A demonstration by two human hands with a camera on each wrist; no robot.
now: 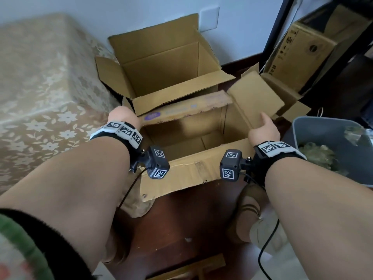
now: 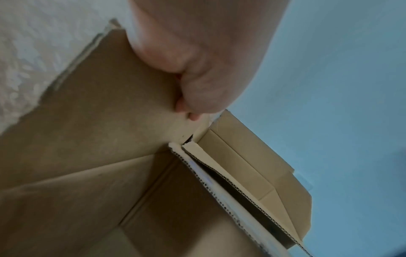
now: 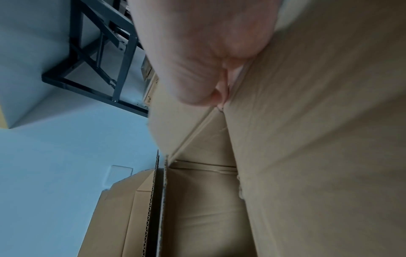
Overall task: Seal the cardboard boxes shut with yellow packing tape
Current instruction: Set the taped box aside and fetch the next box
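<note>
Head view shows us bent over two open cardboard boxes on the floor. Starting at the left, our left hand [image 1: 124,118] pinches the near box's left flap [image 2: 105,97], thumb on the inner face and fingertips [image 2: 194,116] curled round its edge. In the middle, the near box [image 1: 181,176] stands open, its far flap pressed against the second box [image 1: 161,63] behind it. At the right, our right hand [image 1: 262,129] pinches the right flap [image 1: 256,98], tilted inward.

We see no yellow tape in any view, so sealing cannot begin yet. We judge the risks thus: the two side flaps may fold unevenly and leave a crooked seam, the crowded far flap may snag on the box behind, and the worn cardboard could tear under a hard pull.
</note>
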